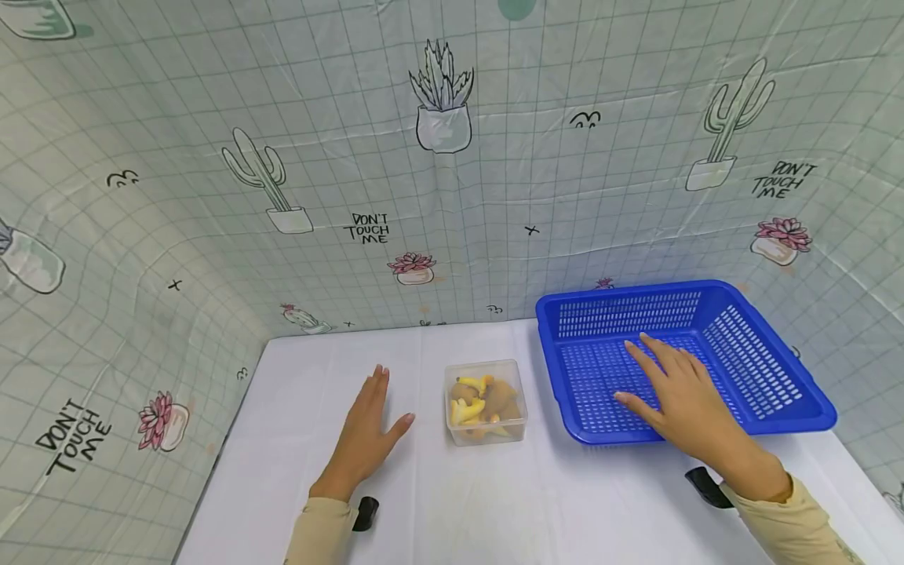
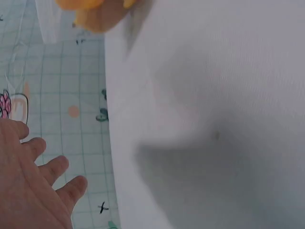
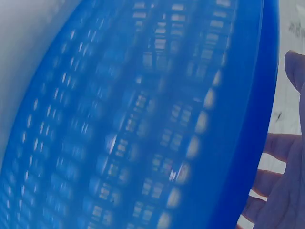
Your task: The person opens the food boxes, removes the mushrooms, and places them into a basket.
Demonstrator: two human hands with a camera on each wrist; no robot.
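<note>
A clear plastic box [image 1: 486, 402] stands on the table, holding several small yellow and brown-orange pieces [image 1: 487, 400], some curved; their kind cannot be told. Left of this box is my left hand [image 1: 363, 435], fingers straight, thumb out, holding nothing. The left wrist view shows the same hand [image 2: 33, 181] at the lower left. A blue plastic basket [image 1: 678, 297] with slotted walls sits on the right, with nothing in it. Over its near side, my right hand [image 1: 681, 396] has its fingers spread. In the right wrist view its fingers [image 3: 279, 145] appear beside the basket's rim; whether they touch cannot be told.
White cloth covers the table [image 1: 480, 502]. A cloth curtain [image 1: 494, 180] printed with a grid and potted cacti rises behind and along both sides. Dark straps [image 1: 366, 514] show near both wrists, below beige sleeves [image 1: 321, 530].
</note>
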